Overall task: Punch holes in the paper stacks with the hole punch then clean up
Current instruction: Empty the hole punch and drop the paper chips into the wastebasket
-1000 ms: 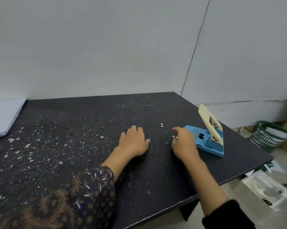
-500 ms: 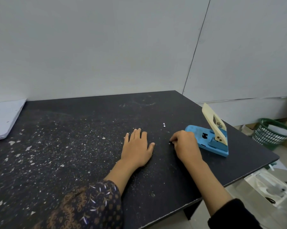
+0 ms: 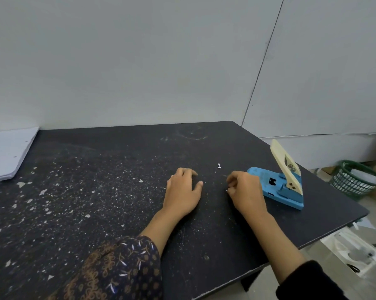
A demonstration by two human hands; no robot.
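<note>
The blue hole punch (image 3: 275, 188) with its cream lever (image 3: 285, 165) raised sits near the right edge of the black table (image 3: 117, 152). My right hand (image 3: 246, 192) lies just left of the punch, fingers curled and fingertips pinched together on a tiny white paper bit. My left hand (image 3: 182, 192) rests palm down on the table beside it, fingertips slightly bent, holding nothing. Two loose white paper bits (image 3: 218, 166) lie between and beyond the hands. A white paper stack (image 3: 7, 152) with punched holes lies at the far left edge.
White specks and scraps are scattered over the left half of the table. Off the right edge, on the floor, stand a green mesh basket (image 3: 353, 180) and a white box (image 3: 351, 252). A grey wall rises right behind the table.
My right hand has drawn back a little from the two loose bits toward me, staying pinched. My left hand's fingers have bent slightly. The punch and paper stack have not moved.
</note>
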